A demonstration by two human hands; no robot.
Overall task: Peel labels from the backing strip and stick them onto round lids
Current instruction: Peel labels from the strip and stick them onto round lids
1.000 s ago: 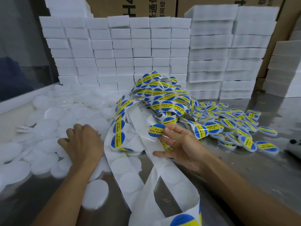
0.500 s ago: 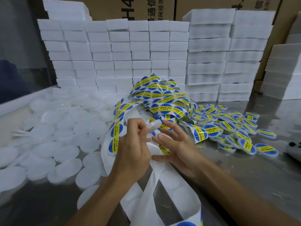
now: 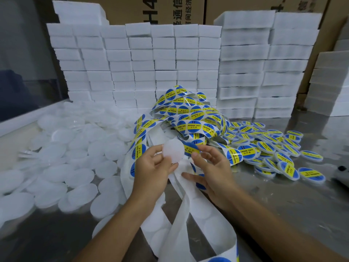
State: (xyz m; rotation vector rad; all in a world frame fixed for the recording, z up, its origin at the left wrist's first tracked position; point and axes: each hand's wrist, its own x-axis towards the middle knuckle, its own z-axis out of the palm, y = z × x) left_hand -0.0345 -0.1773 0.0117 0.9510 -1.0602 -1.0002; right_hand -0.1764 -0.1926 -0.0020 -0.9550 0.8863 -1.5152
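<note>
While the left hand [image 3: 151,171] pinches a plain round lid [image 3: 173,151] by its lower edge between thumb and curled fingers, the disc stands nearly upright above the table, its translucent white plastic frosted and faintly dimpled. Just to its right the right hand [image 3: 213,173] carries a peeled label [image 3: 191,148] stuck at its fingertips, a glossy blue circle crossed by a yellow band; the fingers are loosely spread and bent, thumb stretched out low toward the other hand. Label and lid edge lie very close, though whether they touch cannot be told.

Under both hands runs the backing strip [image 3: 181,220], a wide smooth white ribbon with pale round outlines where labels have come off; it loops down toward the near edge. Farther back it heaps into a tangled pile of unpeeled labels [image 3: 190,114], shiny, printed "SOLDERING PASTE".

Bare lids [image 3: 75,163] lie scattered over the left half of the table, flat, milky and overlapping. On the right, labelled lids [image 3: 273,148] lean on one another like spilled coins. Both lots rest on a dull, streaked metal tabletop [image 3: 294,203]. Behind stand stacked white foam blocks [image 3: 143,59], matte and grainy, in brick-like columns, with brown cardboard cartons [image 3: 170,10] above them
</note>
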